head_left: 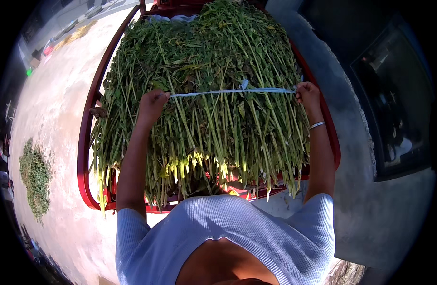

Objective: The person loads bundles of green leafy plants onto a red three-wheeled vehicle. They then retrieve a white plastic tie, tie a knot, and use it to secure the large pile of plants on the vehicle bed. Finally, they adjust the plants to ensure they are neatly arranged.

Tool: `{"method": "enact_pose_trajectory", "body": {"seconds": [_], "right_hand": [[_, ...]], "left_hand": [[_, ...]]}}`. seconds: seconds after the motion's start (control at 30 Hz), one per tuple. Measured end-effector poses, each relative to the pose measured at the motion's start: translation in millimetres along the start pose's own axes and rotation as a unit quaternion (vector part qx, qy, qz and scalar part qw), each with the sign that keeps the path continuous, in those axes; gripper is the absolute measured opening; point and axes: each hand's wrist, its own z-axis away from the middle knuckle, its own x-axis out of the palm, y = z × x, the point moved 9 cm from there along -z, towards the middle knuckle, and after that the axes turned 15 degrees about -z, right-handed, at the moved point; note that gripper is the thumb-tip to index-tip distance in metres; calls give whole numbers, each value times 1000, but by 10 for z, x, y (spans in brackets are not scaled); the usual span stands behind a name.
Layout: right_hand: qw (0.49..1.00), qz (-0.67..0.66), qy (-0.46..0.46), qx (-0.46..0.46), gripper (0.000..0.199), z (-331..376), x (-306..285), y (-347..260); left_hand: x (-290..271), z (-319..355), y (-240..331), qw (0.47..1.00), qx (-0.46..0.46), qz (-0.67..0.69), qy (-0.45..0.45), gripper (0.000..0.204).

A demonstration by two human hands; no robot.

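A pale strip of cloth or plastic tie (206,92) is stretched straight across a wide heap of cut green stalks (213,128), with a small knot right of its middle. My left hand (154,100) pinches its left end, and my right hand (308,93), with a bracelet on the wrist, grips the other end near the heap's right side. Both hands rest close above the stalks. Leafy tops lie toward the far side, and the cut stems point toward me. The heap sits on a red metal cart (87,156), hiding most of its bed.
On the pale ground to the left lies a small pile of green plants (34,175). Farther back are a yellow spread of material (76,35) and several flat items. A dark framed window or door (392,104) stands at the right, beside the shaded wall.
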Motion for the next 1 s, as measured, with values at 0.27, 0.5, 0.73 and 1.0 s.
{"method": "enact_pose_trajectory", "body": {"seconds": [0.27, 0.5, 0.73, 1.0], "right_hand": [[988, 143, 54, -10, 11, -552, -1036, 570], [955, 275, 19, -107, 31, -519, -1083, 732], [972, 232, -28, 12, 36, -377, -1486, 956], [898, 428, 8, -102, 33, 113, -1483, 488]], "left_hand": [[1399, -467, 58, 993, -61, 88, -43, 24], [1478, -226, -99, 994, -88, 69, 15, 33], [492, 751, -248, 934, -240, 266, -6, 63], [-1435, 1993, -1036, 921, -142, -122, 341, 17]]}}
